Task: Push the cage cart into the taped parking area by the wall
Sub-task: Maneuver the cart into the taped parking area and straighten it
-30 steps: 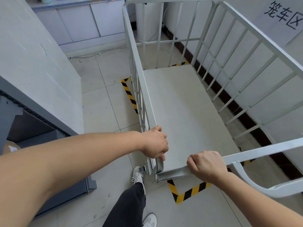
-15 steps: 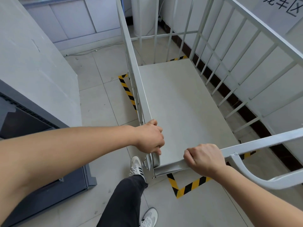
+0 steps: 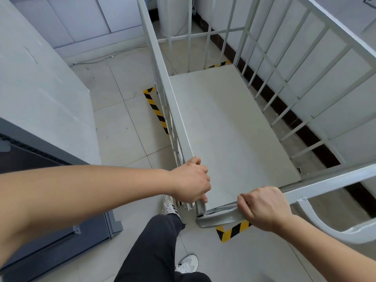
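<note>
Pale tiled floor [image 3: 122, 119], yellow-black tape [image 3: 156, 110]: the grey metal cage cart [image 3: 223, 127] looks nearly parked. Left hand [image 3: 191, 180] and right hand [image 3: 264, 208] clench its top rails; beyond them, little travel remains.

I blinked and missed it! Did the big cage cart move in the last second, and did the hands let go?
The cage cart rolled a little farther forward along the wall, and the view followed, so the wall sign slid nearly out of sight. Nothing was let go: the left hand still grips the side rail's end and the right hand still grips the near bar. The striped floor tape stays put.
</note>
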Tool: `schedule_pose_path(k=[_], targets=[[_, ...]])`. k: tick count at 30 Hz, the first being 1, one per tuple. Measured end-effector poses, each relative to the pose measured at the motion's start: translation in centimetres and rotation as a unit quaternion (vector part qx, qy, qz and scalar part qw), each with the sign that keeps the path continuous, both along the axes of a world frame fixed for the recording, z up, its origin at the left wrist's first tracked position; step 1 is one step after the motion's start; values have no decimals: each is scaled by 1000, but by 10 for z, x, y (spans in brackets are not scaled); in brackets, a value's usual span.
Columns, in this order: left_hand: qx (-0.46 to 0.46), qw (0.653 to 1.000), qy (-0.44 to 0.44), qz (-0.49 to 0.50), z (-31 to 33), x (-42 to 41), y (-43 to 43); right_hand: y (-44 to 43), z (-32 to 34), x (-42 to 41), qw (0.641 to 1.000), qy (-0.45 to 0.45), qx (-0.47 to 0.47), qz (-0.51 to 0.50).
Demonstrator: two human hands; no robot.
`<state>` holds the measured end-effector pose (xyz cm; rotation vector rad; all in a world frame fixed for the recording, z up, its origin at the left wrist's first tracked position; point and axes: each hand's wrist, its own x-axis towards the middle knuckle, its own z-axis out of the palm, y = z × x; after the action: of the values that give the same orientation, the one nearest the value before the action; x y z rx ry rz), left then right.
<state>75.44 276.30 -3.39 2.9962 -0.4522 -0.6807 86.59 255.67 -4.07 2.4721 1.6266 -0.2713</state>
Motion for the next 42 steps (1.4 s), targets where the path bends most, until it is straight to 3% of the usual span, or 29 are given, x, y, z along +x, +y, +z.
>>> schedule_pose_path(k=[21, 42], targets=[[-5, 1000, -17, 6, 4, 1, 0, 2, 1, 2, 1000, 0, 16, 3], [8, 999, 26, 33, 8, 6, -4, 2, -6, 7, 999, 3, 35, -2]])
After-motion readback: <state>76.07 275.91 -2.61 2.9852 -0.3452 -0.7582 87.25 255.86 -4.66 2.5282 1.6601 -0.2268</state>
